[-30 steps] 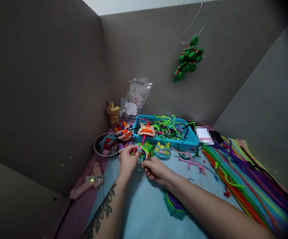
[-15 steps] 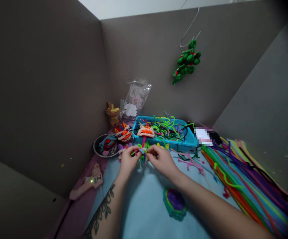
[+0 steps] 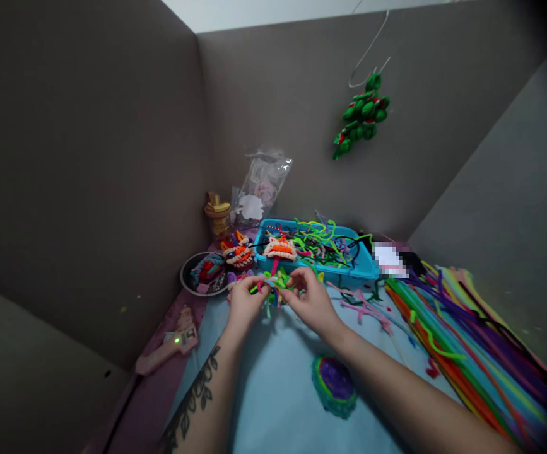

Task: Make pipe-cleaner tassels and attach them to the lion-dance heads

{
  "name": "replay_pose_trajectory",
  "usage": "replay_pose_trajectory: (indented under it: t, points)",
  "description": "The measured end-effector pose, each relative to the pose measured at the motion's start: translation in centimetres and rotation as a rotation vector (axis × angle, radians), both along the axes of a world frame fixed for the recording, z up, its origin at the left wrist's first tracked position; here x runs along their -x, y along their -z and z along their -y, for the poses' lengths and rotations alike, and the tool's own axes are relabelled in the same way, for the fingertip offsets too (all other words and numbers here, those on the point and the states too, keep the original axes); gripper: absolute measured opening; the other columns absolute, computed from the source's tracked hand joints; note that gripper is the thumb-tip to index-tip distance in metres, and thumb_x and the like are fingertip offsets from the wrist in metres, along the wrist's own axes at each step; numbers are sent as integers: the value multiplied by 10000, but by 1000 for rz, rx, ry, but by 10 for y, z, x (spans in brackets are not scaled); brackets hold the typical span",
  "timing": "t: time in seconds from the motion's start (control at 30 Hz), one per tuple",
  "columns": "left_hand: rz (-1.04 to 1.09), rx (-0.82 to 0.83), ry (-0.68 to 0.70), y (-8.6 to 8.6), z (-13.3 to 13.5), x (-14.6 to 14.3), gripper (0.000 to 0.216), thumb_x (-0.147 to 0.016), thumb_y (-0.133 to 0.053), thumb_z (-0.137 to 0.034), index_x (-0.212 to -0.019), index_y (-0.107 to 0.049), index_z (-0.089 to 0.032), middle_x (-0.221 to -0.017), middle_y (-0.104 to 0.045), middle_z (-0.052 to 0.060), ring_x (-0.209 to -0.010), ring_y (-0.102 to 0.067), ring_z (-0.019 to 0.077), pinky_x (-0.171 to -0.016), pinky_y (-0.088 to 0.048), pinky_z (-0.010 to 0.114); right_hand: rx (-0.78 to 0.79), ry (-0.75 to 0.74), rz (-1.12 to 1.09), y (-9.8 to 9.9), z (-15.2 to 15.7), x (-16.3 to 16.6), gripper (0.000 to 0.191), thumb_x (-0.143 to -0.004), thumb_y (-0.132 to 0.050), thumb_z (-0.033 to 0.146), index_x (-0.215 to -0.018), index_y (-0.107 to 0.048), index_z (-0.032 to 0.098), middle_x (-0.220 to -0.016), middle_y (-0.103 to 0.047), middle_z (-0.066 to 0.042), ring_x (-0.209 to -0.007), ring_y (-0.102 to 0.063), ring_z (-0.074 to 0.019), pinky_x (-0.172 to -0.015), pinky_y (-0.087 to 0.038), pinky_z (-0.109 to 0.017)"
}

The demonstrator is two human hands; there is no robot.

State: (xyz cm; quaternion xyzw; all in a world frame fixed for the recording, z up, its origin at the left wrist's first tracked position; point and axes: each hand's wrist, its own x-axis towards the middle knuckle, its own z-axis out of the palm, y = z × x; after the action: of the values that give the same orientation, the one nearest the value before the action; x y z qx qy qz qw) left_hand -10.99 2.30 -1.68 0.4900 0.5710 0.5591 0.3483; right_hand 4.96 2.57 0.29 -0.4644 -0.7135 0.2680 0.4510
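Observation:
My left hand (image 3: 246, 304) pinches a small bundle of coloured pipe cleaners (image 3: 269, 287), with pink, blue and green strands among them. At the bundle's right side, my right hand (image 3: 315, 308) has its thumb and fingertips closed on the strands, and its index finger is bent and raised. Just beyond the hands, an orange and cream pipe-cleaner piece (image 3: 280, 250) rests at the near rim of a blue tray (image 3: 365, 270), with pink strands running down toward my fingers. The fingertips partly hide the bundle, and green pieces lie behind it.
Several loose pipe cleaners fill the tray. Long coloured pipe cleaners (image 3: 467, 340) lie at right. A purple and green oval piece (image 3: 334, 386) sits in front. At left are a metal bowl (image 3: 187, 285), a pink glue gun (image 3: 171, 350) and a brown cup (image 3: 217, 217). Grey partitions enclose the table.
My right hand's index finger has lifted and opened away from its thumb. My left hand keeps its hold on the bundle. The whole view has shifted slightly.

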Motion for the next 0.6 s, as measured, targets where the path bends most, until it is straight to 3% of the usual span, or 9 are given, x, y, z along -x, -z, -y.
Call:
replay_pose_trajectory:
  t: [0.17,0.43,0.6]
  points:
    - [8,15,-20,2,-1,0,199,-618,-697,-241,-785,-735,-139,-713,-709,60,-653,-616,173,-599,-460,252,-79,-18,233,9,7,0,210,-729,-650,234,-873,-501,197,-846,-576,-36,-739,-549,-181,-665,-427,-292]
    - [35,-1,-2,0,0,0,175,-593,-712,-221,-749,-735,-145,-700,-717,57,-673,-629,180,-623,-466,258,-146,50,254,3,1,-2,62,-792,-581,211,-754,-533,197,-779,-568,-21,-706,-529,-165,-631,-385,-268]
    - [39,7,14,0,0,-2,175,-592,-715,-221,-745,-738,-140,-690,-722,55,-634,-629,171,-618,-466,259,-221,62,327,5,-3,-9,144,-824,-523,178,-687,-562,194,-714,-575,-24,-687,-545,-165,-633,-384,-267]
